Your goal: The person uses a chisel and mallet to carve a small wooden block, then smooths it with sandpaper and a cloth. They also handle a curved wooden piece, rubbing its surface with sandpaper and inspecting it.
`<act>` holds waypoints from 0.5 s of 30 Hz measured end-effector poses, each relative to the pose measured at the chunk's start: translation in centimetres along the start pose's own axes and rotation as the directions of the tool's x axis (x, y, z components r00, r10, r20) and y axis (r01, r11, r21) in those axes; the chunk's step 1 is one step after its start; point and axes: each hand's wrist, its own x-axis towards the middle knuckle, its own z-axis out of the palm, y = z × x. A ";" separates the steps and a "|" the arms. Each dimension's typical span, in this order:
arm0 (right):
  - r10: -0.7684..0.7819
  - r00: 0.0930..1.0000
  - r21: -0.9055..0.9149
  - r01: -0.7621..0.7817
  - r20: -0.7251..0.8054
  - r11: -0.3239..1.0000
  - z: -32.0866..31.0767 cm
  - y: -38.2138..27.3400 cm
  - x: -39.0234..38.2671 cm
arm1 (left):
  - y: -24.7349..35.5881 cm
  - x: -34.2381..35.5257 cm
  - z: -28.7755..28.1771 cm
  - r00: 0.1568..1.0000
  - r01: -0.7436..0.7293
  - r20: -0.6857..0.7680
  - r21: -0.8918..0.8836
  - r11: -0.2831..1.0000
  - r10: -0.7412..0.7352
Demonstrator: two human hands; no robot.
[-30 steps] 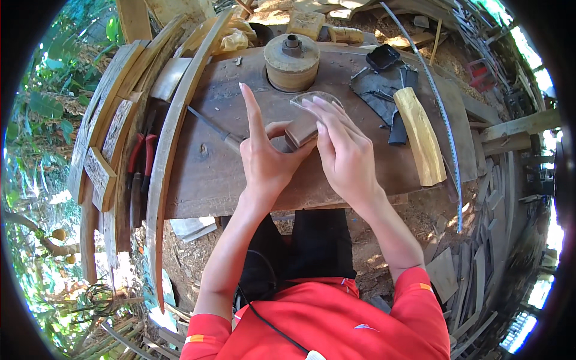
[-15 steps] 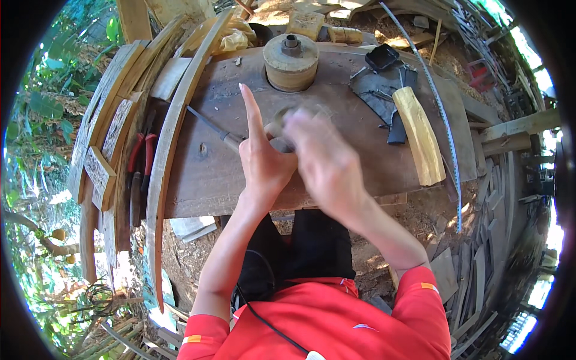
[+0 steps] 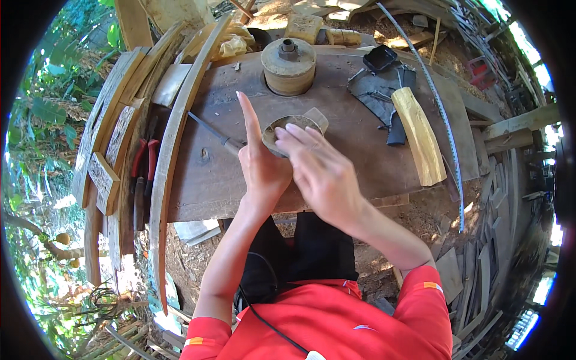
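Observation:
My left hand (image 3: 263, 165) holds a small round shallow wooden dish (image 3: 271, 146) above the bench. One finger points straight up beside its rim, while the other fingers are mostly hidden. A flat pale tab (image 3: 317, 116) shows at the dish's far right edge. Over the near right side of the dish lies my right hand (image 3: 324, 174), fingers stretched out flat, its fingertips at the inside of the bowl. Left of my left hand, a thin metal tool with a wooden handle (image 3: 231, 145) lies on the bench.
A round wooden block with a metal nut (image 3: 289, 75) stands at the back of the bench (image 3: 198, 186). To the right are a yellowish wood piece (image 3: 419, 138), black scraps (image 3: 375, 90) and a long measuring strip (image 3: 441, 105). Curved planks (image 3: 170, 150) and red-handled pliers (image 3: 151, 159) lie left.
My right hand was blurred by motion over the dish; it now shows more sharply, fingers straighter and slightly lower. More of the dish is visible. My left hand keeps its pose.

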 end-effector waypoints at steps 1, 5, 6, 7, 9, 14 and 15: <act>0.049 0.999 0.018 -0.049 -0.023 0.999 -0.2 1.2 0.3 | 0.1 -0.3 0.0 1.000 0.003 0.004 0.002 1.000 -0.003; 0.046 0.998 -0.105 -0.050 -0.041 0.993 0.1 0.7 -0.2 | -0.3 -0.4 0.0 0.999 -0.031 -0.010 0.050 0.998 0.032; -0.016 1.000 -0.032 0.016 -0.002 0.999 0.2 0.0 -0.6 | -0.3 -0.5 -0.2 1.000 0.001 0.003 0.076 0.997 -0.001; 0.007 1.000 0.016 -0.008 0.018 1.000 -0.4 0.8 -0.4 | -0.4 -0.6 -0.1 0.999 -0.049 -0.008 0.102 0.994 0.050; 0.099 0.992 -0.026 -0.101 -0.083 0.995 -0.7 2.5 0.1 | -0.8 -1.2 0.0 0.989 -0.144 -0.002 0.174 0.974 0.147; 0.155 0.978 -0.027 -0.160 -0.138 0.987 -1.6 2.8 -0.1 | -1.1 -0.9 0.1 0.952 -0.306 0.037 0.199 0.931 0.305; 0.198 0.970 -0.014 -0.202 -0.144 0.979 -1.9 2.9 0.0 | -1.1 -0.7 0.2 0.940 -0.338 0.006 0.153 0.929 0.341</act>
